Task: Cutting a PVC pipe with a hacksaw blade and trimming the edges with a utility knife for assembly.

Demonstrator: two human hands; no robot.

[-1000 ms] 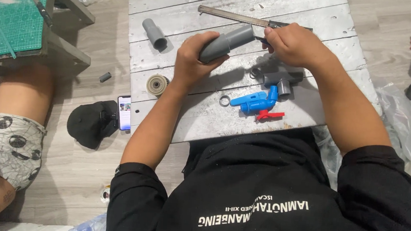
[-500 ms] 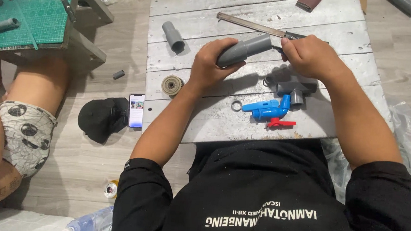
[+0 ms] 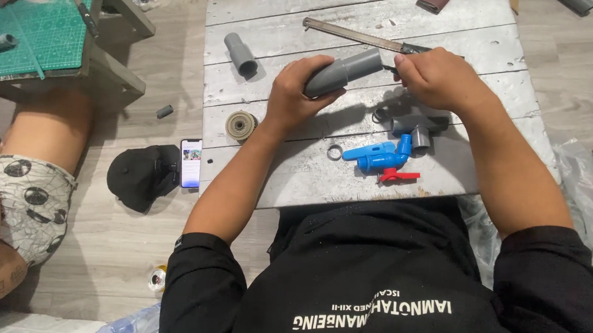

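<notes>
While both hands [image 3: 358, 87] seemingly stay, pipe [image 3: 345, 72] unmoved.

A grey pipe [image 3: 345, 72], a blue tap [image 3: 381, 155] with red handle, a green mat [image 3: 35, 30], a black cap [image 3: 139, 175].

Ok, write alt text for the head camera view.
Seen from above, a person in a black shirt holds a grey pipe in the left hand while the right hand works at its end over a whitewashed plank board. A blue valve, grey fittings and a short pipe piece lie on it.
</notes>
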